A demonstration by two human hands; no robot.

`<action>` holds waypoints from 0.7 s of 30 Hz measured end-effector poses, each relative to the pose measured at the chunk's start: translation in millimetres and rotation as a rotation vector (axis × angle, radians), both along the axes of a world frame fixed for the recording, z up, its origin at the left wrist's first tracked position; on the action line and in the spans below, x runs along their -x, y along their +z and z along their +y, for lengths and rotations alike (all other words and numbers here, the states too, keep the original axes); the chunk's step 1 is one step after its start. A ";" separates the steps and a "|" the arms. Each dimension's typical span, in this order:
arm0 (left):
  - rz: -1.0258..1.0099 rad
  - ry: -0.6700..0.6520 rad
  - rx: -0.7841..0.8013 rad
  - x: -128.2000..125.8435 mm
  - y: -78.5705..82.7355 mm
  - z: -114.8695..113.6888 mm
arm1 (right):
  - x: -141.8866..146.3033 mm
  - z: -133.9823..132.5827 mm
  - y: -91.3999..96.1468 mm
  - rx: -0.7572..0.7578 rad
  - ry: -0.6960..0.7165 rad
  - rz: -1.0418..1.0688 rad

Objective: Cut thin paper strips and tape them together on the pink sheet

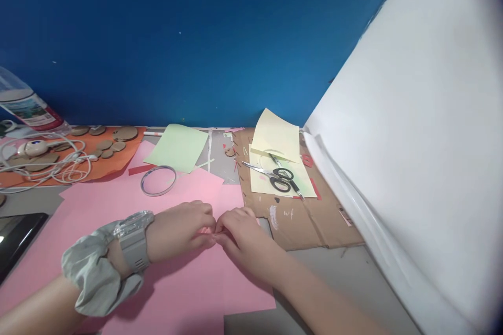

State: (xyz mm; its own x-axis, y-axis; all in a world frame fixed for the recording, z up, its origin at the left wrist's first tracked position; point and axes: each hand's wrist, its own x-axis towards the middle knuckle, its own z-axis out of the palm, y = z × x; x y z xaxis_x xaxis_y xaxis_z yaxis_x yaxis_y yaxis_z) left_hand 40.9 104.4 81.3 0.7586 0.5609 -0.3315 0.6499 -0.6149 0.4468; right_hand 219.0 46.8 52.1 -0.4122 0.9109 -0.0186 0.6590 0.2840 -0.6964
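Observation:
My left hand (183, 229) and my right hand (239, 233) meet fingertip to fingertip over a large pink paper sheet (129, 209) on the table. Both are closed in a pinch on a small pink piece of paper (207, 231) between them; most of it is hidden by the fingers. My left wrist carries a pale translucent watch (133, 241) and a grey scrunchie (92, 272). A clear ring (158, 180) lies on the pink sheet just beyond my left hand.
Black-handled scissors (277, 175) rest on yellow paper (277, 162) atop brown cardboard (310, 220). A green sheet (178, 147), cardboard discs (113, 141) on orange paper, white earphone cable (47, 165), a plastic bottle (27, 107) and a dark tablet (15, 235) lie left. A white sheet roll (412, 146) rises right.

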 end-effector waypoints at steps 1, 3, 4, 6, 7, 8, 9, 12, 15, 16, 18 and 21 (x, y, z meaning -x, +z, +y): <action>-0.027 -0.027 0.005 -0.9 -0.3 1.4 | -1.2 0.0 1.7 0.015 -0.021 0.019; -0.066 -0.073 0.027 -2.4 -1.6 3.8 | -5.0 1.0 6.4 0.057 -0.051 0.064; -0.078 -0.090 0.038 -2.9 -2.6 4.6 | -7.3 1.9 9.1 0.082 -0.056 0.089; -0.105 -0.110 0.039 -3.8 -4.9 5.1 | -11.4 3.7 14.0 0.127 -0.043 0.129; -0.121 -0.107 0.024 -4.4 -6.1 4.7 | -12.9 4.7 15.7 0.142 -0.037 0.140; -0.136 -0.094 0.004 -5.1 -7.2 4.0 | -14.0 5.5 16.7 0.147 -0.038 0.143; -0.150 -0.074 -0.017 -5.9 -8.3 3.1 | -14.6 6.2 16.9 0.145 -0.047 0.136; -0.193 -0.004 -0.047 -8.4 -11.2 0.4 | -15.1 7.6 14.1 0.141 -0.084 0.103; -0.271 0.056 -0.010 -9.6 -13.4 0.5 | -16.2 8.5 11.2 0.158 -0.104 0.124; -0.291 0.068 0.018 -9.3 -13.8 1.5 | -16.9 8.8 11.2 0.155 -0.107 0.143; -0.315 0.063 0.095 -7.6 -14.4 4.6 | -18.6 9.2 12.4 0.142 -0.106 0.172; -0.348 0.026 0.203 -3.4 -14.9 10.5 | -20.7 9.9 15.2 0.135 -0.110 0.183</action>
State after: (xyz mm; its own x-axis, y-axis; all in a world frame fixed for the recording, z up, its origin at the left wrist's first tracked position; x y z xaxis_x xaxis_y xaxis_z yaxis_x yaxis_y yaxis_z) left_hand 44.3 114.9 66.4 0.8313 0.5312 -0.1634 0.4529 -0.4769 0.7533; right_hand 239.6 56.7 67.2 -0.3188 0.9447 -0.0773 0.5406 0.1143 -0.8335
